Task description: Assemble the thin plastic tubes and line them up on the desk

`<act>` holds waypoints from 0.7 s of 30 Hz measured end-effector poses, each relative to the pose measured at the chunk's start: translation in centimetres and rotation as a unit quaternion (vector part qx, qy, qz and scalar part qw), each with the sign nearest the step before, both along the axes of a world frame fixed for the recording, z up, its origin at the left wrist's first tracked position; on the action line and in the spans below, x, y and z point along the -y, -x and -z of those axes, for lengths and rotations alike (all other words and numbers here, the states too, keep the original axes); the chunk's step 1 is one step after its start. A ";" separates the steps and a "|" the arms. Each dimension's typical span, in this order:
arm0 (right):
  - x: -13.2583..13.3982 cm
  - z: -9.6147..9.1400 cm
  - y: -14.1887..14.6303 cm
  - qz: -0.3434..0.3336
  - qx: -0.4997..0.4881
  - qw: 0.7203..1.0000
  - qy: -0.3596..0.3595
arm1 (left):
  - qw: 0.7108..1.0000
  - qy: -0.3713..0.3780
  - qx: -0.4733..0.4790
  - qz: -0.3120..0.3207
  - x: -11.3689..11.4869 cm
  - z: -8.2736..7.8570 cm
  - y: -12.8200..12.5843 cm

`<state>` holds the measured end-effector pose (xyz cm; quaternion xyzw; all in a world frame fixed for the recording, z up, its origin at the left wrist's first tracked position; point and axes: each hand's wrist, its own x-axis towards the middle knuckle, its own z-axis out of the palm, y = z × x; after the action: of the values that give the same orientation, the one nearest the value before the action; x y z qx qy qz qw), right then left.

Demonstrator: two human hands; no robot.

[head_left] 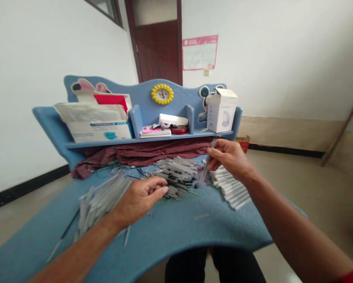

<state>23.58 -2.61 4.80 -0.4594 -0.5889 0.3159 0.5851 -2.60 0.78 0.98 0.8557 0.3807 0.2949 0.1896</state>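
My right hand [228,159] pinches a slim, clear pen-like tube [207,167], held tilted above the desk with its darker end up. Below and to the right of that hand lies a row of whitish tubes [231,188], side by side. My left hand [146,194] is curled, thumb and forefinger close together, at the near edge of a pile of translucent tubes with black parts [176,173]. Whatever those fingers hold, if anything, is too small to make out. Beside the left wrist, a heap of clear, thin sleeves or tubes [105,198] spreads over the blue desk [176,239].
A blue shelf [152,138] runs along the back, bearing a mask box [102,131], a white carton [222,110], papers [155,133] and a red round case [179,129]. Crumpled checked cloth [146,153] lies beneath it. A thin stick [62,236] lies at the left.
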 end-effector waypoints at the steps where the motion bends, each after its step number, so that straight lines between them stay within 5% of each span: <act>1: 0.6 0.5 -0.9 0.021 -0.002 1.000 0.010 | 1.000 -0.005 -0.006 0.004 -0.1 0.0 0.0; 10: 5.5 6.7 -6.7 0.183 -0.113 0.975 0.062 | 0.999 -0.035 -0.020 -0.006 -0.7 -0.3 0.6; 21: 5.9 9.2 -7.0 0.273 -0.095 0.953 0.091 | 0.997 -0.057 -0.024 -0.041 -1.0 -1.1 1.5</act>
<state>30.54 -8.51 -4.43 -0.6218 -0.3514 0.2383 0.6581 -4.11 1.77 2.13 0.8554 0.4025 0.3033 0.1193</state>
